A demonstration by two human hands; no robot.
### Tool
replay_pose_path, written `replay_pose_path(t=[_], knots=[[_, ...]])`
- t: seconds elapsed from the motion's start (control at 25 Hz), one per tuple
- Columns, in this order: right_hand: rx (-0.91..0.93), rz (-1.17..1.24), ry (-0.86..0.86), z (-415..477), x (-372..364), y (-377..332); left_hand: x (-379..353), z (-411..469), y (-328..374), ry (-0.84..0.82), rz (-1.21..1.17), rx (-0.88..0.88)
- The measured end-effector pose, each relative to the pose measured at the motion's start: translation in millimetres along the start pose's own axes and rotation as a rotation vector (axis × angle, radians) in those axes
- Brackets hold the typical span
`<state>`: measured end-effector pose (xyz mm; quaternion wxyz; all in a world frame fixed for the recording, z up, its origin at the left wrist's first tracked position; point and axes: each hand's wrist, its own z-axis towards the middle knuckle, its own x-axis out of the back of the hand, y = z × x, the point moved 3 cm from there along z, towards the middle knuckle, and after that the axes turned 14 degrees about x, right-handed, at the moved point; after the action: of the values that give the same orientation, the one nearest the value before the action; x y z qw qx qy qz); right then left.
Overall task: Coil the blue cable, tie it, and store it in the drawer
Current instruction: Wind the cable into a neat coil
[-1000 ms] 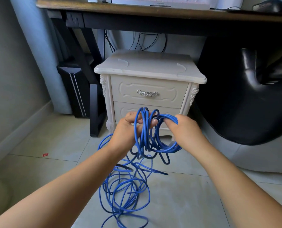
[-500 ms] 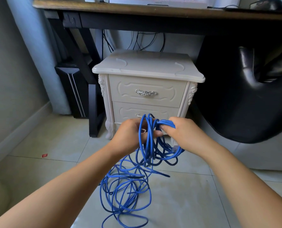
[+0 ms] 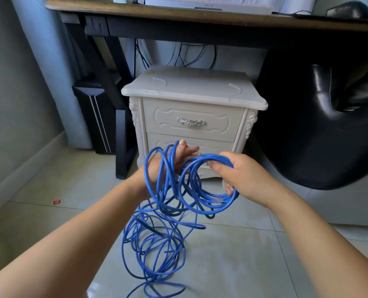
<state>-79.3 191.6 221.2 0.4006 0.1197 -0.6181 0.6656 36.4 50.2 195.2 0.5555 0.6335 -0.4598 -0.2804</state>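
Since half a second ago the hands have drawn apart: the left hand (image 3: 175, 161) no longer clamps the strands under its thumb, and the right hand (image 3: 240, 176) has carried a bundle of loops off to the right. Far left, a small red scrap (image 3: 57, 202) lies on the floor tiles (image 3: 243, 265), and a black computer tower (image 3: 97, 117) stands by the leg of the desk (image 3: 178, 16). Under the desk sits a white nightstand (image 3: 193, 91), its top drawer (image 3: 168, 123) and lower drawer (image 3: 219, 145) both closed. In front of it the left hand reaches forward with fingers straight, gripping nothing, while several turns of the blue cable (image 3: 211, 157) hang round its wrist and palm. Just beside it, the right hand curls thumb and fingers round a neat ring of turns. More cable trails down into a loose tangle on the tiles between the forearms. A black chair (image 3: 329, 136) fills the right side.
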Motion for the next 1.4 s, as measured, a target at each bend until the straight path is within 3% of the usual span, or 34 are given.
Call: replay_pose_path(t=[0.08,0.16,0.32,0.44,0.6,0.68,0.84,1.04,1.16,1.4], knots=[[-0.008,0.009,-0.042,2.5,-3.8,0.9,-2.7,-3.8,3.5,-0.119,0.154,-0.116],[-0.02,-0.012,-0.068,5.3,-5.1,2.3,-2.3,-5.2,5.2,-0.19,0.159,-0.116],[-0.048,-0.1,-0.16,8.0,-18.2,9.3,-10.3,-6.9,3.2,-0.142,0.432,-0.065],[-0.057,-0.103,-0.154,10.0,-29.4,15.0,-15.8,-3.6,-0.1,-0.012,0.807,-0.094],[-0.036,-0.118,0.162,10.6,-25.6,-0.5,-7.3,2.6,-1.2,0.288,0.967,0.019],[-0.094,-0.18,0.197,10.5,-37.7,-13.6,-8.2,2.7,-3.2,0.439,1.047,0.127],[-0.227,-0.039,0.137,16.8,-61.6,-11.8,-15.8,1.9,-1.1,0.509,1.091,0.162],[-0.239,0.212,0.071,15.0,-63.8,-16.4,-9.0,-1.2,1.0,0.573,1.126,0.147],[-0.228,0.223,0.068,15.3,-67.8,-15.6,-8.3,-2.2,0.3,0.506,1.093,0.199],[-0.282,0.559,0.134,21.4,-60.5,5.6,2.4,3.8,-9.6,0.366,0.772,0.188]])
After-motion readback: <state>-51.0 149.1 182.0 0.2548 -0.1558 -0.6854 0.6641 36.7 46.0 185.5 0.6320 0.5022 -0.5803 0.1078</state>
